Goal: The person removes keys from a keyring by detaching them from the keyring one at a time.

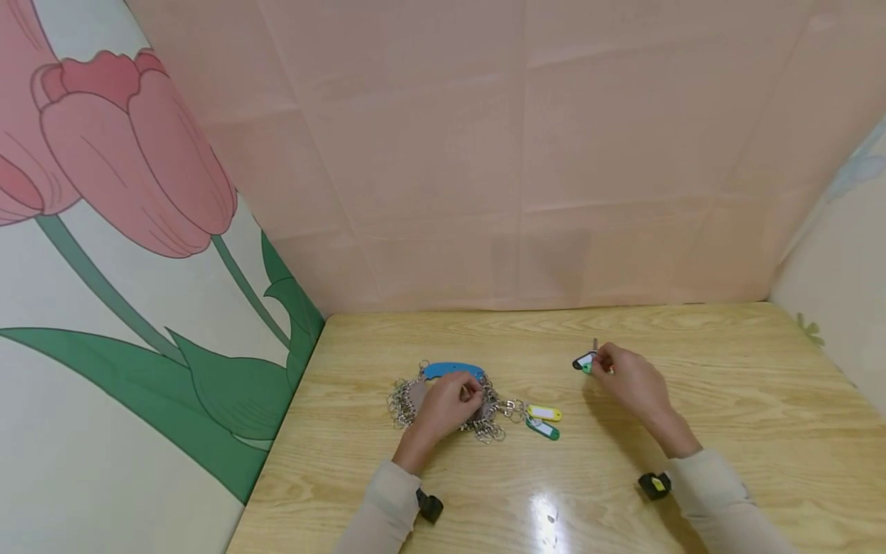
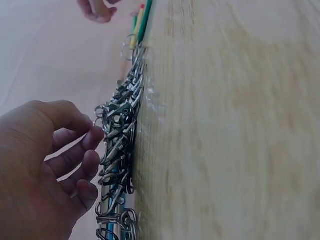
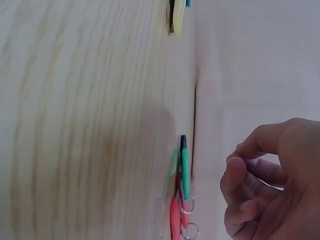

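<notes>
- Handling, judged: approach one tag edge-on with thumb and index, because overlapping rings would probably snag and drag neighbours along.
- Among the snap hooks [image 2: 117, 150], isolate a single piece with the fingertips; the packed bunch looks prone to tangling, so a light touch should serve better than pulling.
- Left hand [image 1: 443, 402]: thumb and index tips nearly together beside the snap hooks, lower centre of the head frame; whether they pinch a ring, cannot tell.
- Right hand [image 1: 633, 382]: fingers loosely curled, narrow gap at most, no object visible in them; right of centre, over the black tag [image 1: 583, 361].
- Right wrist view, lower centre: red tag [image 3: 175, 217] and green tag [image 3: 185, 170], with rings, lie on the surface [image 1: 332, 477], apart from the fingertips.
- Between the hands: yellow tag [image 1: 544, 413] and dark green tag [image 1: 543, 428].
- Blue strip [image 1: 453, 370] just behind the left hand.
</notes>
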Motion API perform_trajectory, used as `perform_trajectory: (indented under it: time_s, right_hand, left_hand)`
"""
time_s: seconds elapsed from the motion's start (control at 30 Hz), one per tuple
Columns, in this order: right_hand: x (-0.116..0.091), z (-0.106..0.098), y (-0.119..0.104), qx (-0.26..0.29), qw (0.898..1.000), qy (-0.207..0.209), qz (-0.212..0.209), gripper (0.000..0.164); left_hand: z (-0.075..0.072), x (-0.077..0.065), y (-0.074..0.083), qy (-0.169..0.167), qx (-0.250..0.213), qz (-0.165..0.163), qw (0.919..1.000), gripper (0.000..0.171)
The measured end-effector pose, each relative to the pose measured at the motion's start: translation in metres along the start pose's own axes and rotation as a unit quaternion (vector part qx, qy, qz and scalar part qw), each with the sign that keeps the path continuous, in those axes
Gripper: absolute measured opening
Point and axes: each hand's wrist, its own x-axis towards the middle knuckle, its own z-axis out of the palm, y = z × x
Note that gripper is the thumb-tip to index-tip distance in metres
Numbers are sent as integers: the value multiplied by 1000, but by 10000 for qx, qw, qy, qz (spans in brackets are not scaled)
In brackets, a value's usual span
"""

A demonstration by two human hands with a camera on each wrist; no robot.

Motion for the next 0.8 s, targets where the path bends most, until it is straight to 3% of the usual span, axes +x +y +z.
perform_trajectory:
  time_s: [0.47, 0.8]
  right_hand:
    - [-3, 8, -17, -30, 9997, 31, -237, 10]
    - [-6, 10, -33, -15, 9991, 37, -423, 5]
  left_hand:
    - [0, 2, 13, -83, -73, 201, 9997, 10]
    - [4, 6, 20, -64, 128, 417, 9990, 8]
